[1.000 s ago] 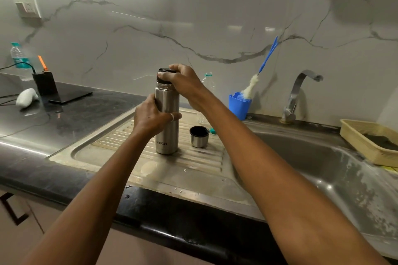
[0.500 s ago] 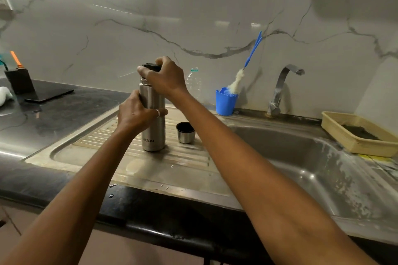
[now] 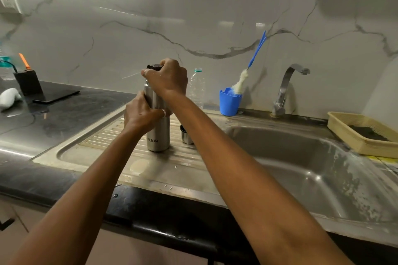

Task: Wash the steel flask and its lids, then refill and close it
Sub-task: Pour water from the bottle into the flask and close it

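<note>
Our left hand point(image 3: 143, 112) curls round the flask point(image 3: 159, 135), our right hand point(image 3: 167, 78) grips its black lid point(image 3: 154, 66) with curled fingers: we judge this the lid-twisting step, and the next turn calls for a firm counter-hold.

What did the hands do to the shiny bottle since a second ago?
The right hand seems to have twisted a little on the black lid, still gripping it. Nothing was let go. The left hand keeps holding the flask, which stays upright on the drainboard, with the small steel cup beside it.
</note>
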The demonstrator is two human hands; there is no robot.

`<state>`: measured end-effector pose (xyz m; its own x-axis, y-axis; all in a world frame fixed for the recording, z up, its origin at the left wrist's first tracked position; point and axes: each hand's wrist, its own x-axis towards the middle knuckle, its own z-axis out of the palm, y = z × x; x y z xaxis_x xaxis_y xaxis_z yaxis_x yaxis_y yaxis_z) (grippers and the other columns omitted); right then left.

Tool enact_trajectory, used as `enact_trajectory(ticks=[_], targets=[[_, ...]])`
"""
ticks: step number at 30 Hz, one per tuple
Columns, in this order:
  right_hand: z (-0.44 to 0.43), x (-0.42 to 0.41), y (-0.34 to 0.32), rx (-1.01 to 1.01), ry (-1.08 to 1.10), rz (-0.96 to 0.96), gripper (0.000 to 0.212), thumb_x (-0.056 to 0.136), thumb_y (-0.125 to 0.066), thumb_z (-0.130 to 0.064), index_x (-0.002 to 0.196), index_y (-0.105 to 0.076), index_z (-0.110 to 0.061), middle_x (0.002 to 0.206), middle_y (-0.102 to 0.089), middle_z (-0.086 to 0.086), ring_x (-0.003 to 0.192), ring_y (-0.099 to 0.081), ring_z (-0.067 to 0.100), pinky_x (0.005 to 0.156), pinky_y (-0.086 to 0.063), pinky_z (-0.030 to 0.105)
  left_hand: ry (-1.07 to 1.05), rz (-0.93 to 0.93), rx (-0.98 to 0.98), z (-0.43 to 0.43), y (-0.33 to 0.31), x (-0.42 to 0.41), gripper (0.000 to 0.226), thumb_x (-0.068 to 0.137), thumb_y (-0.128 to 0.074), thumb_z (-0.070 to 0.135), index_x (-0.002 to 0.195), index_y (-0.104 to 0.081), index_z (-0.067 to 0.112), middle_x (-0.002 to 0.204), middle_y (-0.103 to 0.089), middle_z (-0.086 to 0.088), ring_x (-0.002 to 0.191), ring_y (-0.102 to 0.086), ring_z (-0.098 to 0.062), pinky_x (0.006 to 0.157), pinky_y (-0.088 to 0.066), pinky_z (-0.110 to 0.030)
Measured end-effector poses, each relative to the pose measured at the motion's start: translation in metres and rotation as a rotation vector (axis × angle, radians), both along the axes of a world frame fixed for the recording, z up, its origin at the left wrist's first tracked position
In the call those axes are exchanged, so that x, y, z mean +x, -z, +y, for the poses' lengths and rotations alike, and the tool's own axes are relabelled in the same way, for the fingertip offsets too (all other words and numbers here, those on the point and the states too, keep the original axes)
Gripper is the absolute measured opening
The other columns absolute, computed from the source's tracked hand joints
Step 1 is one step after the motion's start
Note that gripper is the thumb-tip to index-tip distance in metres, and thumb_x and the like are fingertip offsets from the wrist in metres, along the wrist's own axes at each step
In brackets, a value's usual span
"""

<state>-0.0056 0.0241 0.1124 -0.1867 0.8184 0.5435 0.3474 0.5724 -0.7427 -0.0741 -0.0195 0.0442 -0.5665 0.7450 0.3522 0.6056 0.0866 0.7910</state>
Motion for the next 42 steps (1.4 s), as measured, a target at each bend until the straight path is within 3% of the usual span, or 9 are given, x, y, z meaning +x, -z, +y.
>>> enact_trajectory(ticks=[4, 14, 17, 20, 22, 24, 27, 34, 42], targets=[[-0.007, -0.003, 0.004, 0.086, 0.041, -0.025, 0.026, 0.087, -0.074, -0.035, 0.082, -0.059, -0.014, 0.076, -0.06, -0.001, 0.071, -0.054, 0.015, 0.059, -0.041, 0.022, -0.009, 0.012, 0.019, 0.0, 0.001, -0.002, 0.048, 0.081, -0.078, 0.027, 0.118, -0.053, 0.012, 0.104, -0.062, -0.01, 0.098, -0.059, -0.03, 0.085, -0.054, -0.045], [0.014, 0.051, 0.007, -0.112, -0.178, -0.072, 0.063, 0.093, -0.066, -0.047, 0.138, -0.055, -0.003, 0.137, -0.062, 0.012, 0.124, -0.059, 0.025, 0.099, -0.048, 0.032, -0.011, -0.015, 0.03, 0.0, 0.006, 0.003, 0.064, 0.07, -0.089, 0.04, 0.116, -0.052, 0.017, 0.105, -0.062, -0.007, 0.098, -0.06, -0.027, 0.087, -0.054, -0.049], [0.03, 0.071, 0.038, -0.114, -0.094, -0.152, 0.038, 0.098, -0.061, -0.034, 0.106, -0.068, 0.003, 0.103, -0.071, 0.018, 0.093, -0.065, 0.026, 0.086, -0.053, 0.039, -0.004, -0.022, 0.035, 0.0, 0.007, 0.002, 0.065, 0.07, -0.089, 0.039, 0.118, -0.052, 0.016, 0.106, -0.062, -0.007, 0.099, -0.06, -0.027, 0.088, -0.054, -0.048], [0.043, 0.085, 0.073, -0.183, -0.011, -0.301, 0.029, 0.091, -0.065, -0.031, 0.074, -0.054, -0.01, 0.071, -0.053, 0.008, 0.069, -0.048, 0.018, 0.066, -0.043, 0.034, 0.007, -0.028, 0.038, 0.001, 0.008, 0.002, 0.065, 0.071, -0.089, 0.037, 0.119, -0.051, 0.015, 0.105, -0.06, -0.006, 0.098, -0.059, -0.026, 0.086, -0.053, -0.046], [0.045, 0.091, 0.092, -0.25, -0.026, -0.387, 0.027, 0.088, -0.07, -0.037, 0.091, -0.058, -0.014, 0.086, -0.059, 0.004, 0.081, -0.052, 0.017, 0.065, -0.04, 0.03, 0.003, -0.021, 0.04, 0.001, 0.008, 0.001, 0.063, 0.07, -0.09, 0.038, 0.115, -0.051, 0.017, 0.105, -0.06, -0.005, 0.098, -0.059, -0.026, 0.086, -0.054, -0.046], [0.045, 0.093, 0.107, -0.29, -0.055, -0.456, 0.063, 0.084, -0.076, -0.043, 0.131, -0.052, -0.01, 0.125, -0.06, 0.01, 0.111, -0.055, 0.023, 0.082, -0.046, 0.031, -0.007, -0.009, 0.036, 0.002, 0.008, -0.001, 0.062, 0.069, -0.09, 0.039, 0.111, -0.05, 0.018, 0.103, -0.061, -0.005, 0.096, -0.059, -0.025, 0.085, -0.054, -0.045], [0.045, 0.093, 0.119, -0.295, -0.033, -0.488, 0.083, 0.076, -0.084, -0.043, 0.139, -0.042, -0.01, 0.136, -0.053, 0.011, 0.12, -0.052, 0.026, 0.088, -0.047, 0.032, -0.009, -0.008, 0.031, 0.004, 0.009, -0.002, 0.063, 0.068, -0.09, 0.04, 0.111, -0.05, 0.018, 0.103, -0.061, -0.004, 0.097, -0.06, -0.026, 0.086, -0.055, -0.047], [0.049, 0.084, 0.13, -0.309, -0.007, -0.416, 0.074, 0.074, -0.087, -0.029, 0.132, -0.045, -0.01, 0.126, -0.058, 0.008, 0.112, -0.055, 0.022, 0.079, -0.048, 0.027, -0.018, 0.017, 0.057, 0.004, 0.011, -0.001, 0.062, 0.07, -0.089, 0.041, 0.114, -0.052, 0.017, 0.103, -0.062, -0.004, 0.094, -0.06, -0.024, 0.08, -0.052, -0.04], [0.051, 0.103, 0.098, -0.267, -0.039, -0.072, 0.075, 0.074, -0.085, -0.015, 0.13, -0.035, -0.014, 0.124, -0.047, 0.006, 0.11, -0.052, 0.018, 0.072, -0.046, 0.016, 0.005, 0.029, 0.115, 0.01, 0.007, 0.011, 0.064, 0.067, -0.09, 0.044, 0.114, -0.057, 0.015, 0.101, -0.064, -0.004, 0.093, -0.061, -0.024, 0.082, -0.054, -0.042]])
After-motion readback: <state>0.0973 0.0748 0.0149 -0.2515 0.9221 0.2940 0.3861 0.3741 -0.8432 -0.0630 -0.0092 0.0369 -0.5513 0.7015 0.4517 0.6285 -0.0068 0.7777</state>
